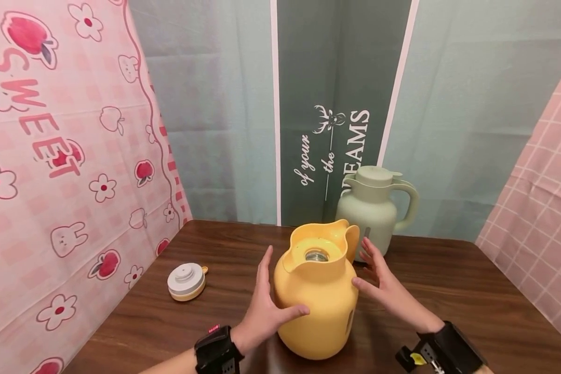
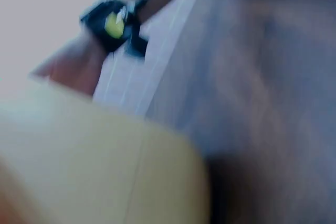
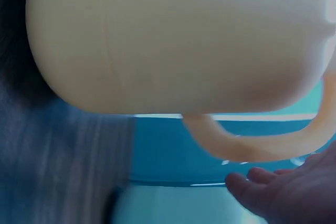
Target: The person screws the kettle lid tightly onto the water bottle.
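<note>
Hands [image 1: 266, 306] flanking uncapped yellow jug [image 1: 317, 291]

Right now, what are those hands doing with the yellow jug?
A person has both hands around the yellow jug on the brown table. The left hand touches its side with straight fingers; the right hand is open beside it, and contact can't be told. The jug stands upright with no lid. A lid lies to the left on the table. A green jug with its lid on stands behind.
</note>
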A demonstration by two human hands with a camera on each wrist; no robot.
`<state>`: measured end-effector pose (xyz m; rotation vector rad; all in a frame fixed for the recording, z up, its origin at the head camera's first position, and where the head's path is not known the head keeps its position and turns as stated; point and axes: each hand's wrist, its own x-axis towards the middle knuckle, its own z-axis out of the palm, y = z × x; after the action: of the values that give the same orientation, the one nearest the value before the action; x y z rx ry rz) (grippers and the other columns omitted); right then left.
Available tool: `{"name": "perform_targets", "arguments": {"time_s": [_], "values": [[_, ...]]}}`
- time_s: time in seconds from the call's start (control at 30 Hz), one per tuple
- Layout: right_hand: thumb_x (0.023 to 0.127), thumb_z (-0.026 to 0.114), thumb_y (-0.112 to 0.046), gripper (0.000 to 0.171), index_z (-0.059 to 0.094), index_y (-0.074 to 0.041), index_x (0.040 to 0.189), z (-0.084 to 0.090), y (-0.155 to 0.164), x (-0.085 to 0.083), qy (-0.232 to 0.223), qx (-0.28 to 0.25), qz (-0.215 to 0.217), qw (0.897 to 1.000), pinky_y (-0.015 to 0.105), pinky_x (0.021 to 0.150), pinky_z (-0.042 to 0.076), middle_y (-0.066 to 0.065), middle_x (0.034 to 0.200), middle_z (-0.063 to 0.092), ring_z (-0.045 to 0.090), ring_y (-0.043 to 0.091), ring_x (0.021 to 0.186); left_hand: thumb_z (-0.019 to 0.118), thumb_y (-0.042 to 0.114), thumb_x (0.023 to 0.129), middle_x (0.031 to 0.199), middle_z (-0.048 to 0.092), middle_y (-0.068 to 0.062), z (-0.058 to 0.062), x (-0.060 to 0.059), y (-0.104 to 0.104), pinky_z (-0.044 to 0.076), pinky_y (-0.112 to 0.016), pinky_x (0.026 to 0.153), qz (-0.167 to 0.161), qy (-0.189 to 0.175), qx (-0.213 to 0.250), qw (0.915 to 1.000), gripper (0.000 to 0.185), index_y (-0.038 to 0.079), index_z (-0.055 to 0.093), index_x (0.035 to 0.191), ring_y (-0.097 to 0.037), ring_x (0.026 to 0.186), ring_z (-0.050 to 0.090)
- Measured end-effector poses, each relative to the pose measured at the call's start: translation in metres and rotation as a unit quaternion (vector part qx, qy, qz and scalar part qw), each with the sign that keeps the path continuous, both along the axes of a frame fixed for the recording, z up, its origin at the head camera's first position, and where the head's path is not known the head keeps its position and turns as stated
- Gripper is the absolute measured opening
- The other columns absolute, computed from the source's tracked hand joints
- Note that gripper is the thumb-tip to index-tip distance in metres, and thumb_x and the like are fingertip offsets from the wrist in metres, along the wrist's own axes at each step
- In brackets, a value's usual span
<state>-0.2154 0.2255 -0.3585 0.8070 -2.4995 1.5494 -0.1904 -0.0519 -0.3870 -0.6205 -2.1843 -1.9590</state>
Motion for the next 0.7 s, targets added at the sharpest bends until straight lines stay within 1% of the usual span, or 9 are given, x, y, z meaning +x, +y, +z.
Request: {"name": "perform_targets", "arguments": {"time_s": [0.07,0.13,0.2,0.3,0.37,0.47,0.57,0.63,0.7], "values": [[0.095,0.056,-0.012,0.083,-0.006,-0.003,0.151,-0.005,0.002,-0.008,-0.014,-0.022,0.03,0.999,0.054,0.101,0.03,0.029,0.153,0.001,0.011,0.052,0.135,0.087,0.032,0.068,0.156,-0.002,0.0,-0.001,0.009,0.006,0.02,-0.054,0.106,0.023,-0.014,0.012,0.9996,0.118,0.043,0.002,0.149,-0.026,0.14,0.014],[0.096,0.055,-0.016,0.085,-0.01,-0.003,0.15,-0.01,0.004,-0.014,-0.037,-0.041,0.065,0.996,0.041,0.098,0.039,0.031,0.152,-0.002,0.009,0.054,0.134,0.089,0.029,0.065,0.156,-0.003,0.0,-0.002,0.016,0.012,0.018,-0.053,0.108,0.042,-0.012,0.012,0.999,0.123,0.041,0.0,0.149,-0.025,0.141,0.012],[0.098,0.053,-0.022,0.087,-0.014,-0.005,0.15,-0.014,0.006,-0.019,-0.07,-0.059,0.099,0.991,0.041,0.098,0.038,0.033,0.151,-0.005,0.006,0.056,0.134,0.09,0.026,0.064,0.156,-0.007,0.0,-0.006,0.022,0.017,0.015,-0.052,0.108,0.051,-0.011,0.014,0.9985,0.127,0.041,-0.003,0.15,-0.025,0.141,0.008],[0.099,0.049,-0.031,0.088,-0.02,-0.008,0.148,-0.018,0.009,-0.025,-0.116,-0.069,0.132,0.982,0.039,0.098,0.036,0.034,0.15,-0.007,0.005,0.052,0.135,0.09,0.023,0.063,0.155,-0.012,-0.002,-0.012,0.029,0.023,0.012,-0.054,0.108,0.047,-0.004,0.01,0.9988,0.131,0.038,-0.007,0.15,-0.025,0.141,0.003],[0.1,0.047,-0.034,0.087,-0.02,-0.008,0.148,-0.021,0.009,-0.028,-0.14,-0.077,0.149,0.976,0.041,0.1,0.036,0.036,0.149,-0.005,0.015,0.042,0.137,0.09,0.024,0.065,0.155,-0.015,-0.003,-0.017,0.032,0.025,0.01,-0.059,0.106,0.041,-0.005,0.003,0.9991,0.131,0.038,-0.008,0.15,-0.027,0.141,-0.002],[0.1,0.044,-0.035,0.085,-0.021,-0.005,0.147,-0.025,0.009,-0.03,-0.159,-0.102,0.172,0.967,0.028,0.096,0.039,0.038,0.148,-0.005,0.031,0.016,0.133,0.089,0.026,0.065,0.155,-0.013,-0.004,-0.02,0.032,0.027,0.01,-0.062,0.105,0.04,0.001,-0.018,0.999,0.13,0.037,-0.007,0.151,-0.03,0.141,-0.005],[0.1,0.044,-0.035,0.086,-0.019,-0.001,0.147,-0.027,0.007,-0.029,-0.163,-0.123,0.179,0.962,0.025,0.094,0.041,0.04,0.146,-0.003,0.041,-0.002,0.121,0.09,0.027,0.064,0.155,-0.013,-0.004,-0.02,0.031,0.026,0.011,-0.063,0.105,0.04,0.005,-0.026,0.9989,0.129,0.037,-0.005,0.151,-0.029,0.141,-0.006],[0.1,0.045,-0.037,0.086,-0.016,-0.001,0.147,-0.027,0.006,-0.027,-0.163,-0.124,0.165,0.965,0.026,0.093,0.041,0.04,0.147,0.001,0.042,-0.004,0.119,0.09,0.027,0.063,0.155,-0.012,-0.004,-0.019,0.029,0.026,0.011,-0.062,0.105,0.039,0.01,-0.029,0.9988,0.13,0.036,-0.005,0.151,-0.029,0.142,-0.006],[0.099,0.046,-0.04,0.086,-0.012,-0.001,0.148,-0.026,0.004,-0.024,-0.159,-0.114,0.138,0.971,0.028,0.094,0.041,0.038,0.147,0.008,0.042,0.002,0.121,0.09,0.027,0.063,0.155,-0.011,-0.004,-0.018,0.027,0.024,0.012,-0.061,0.105,0.037,0.01,-0.028,0.9989,0.13,0.036,-0.004,0.151,-0.028,0.142,-0.005]]}}
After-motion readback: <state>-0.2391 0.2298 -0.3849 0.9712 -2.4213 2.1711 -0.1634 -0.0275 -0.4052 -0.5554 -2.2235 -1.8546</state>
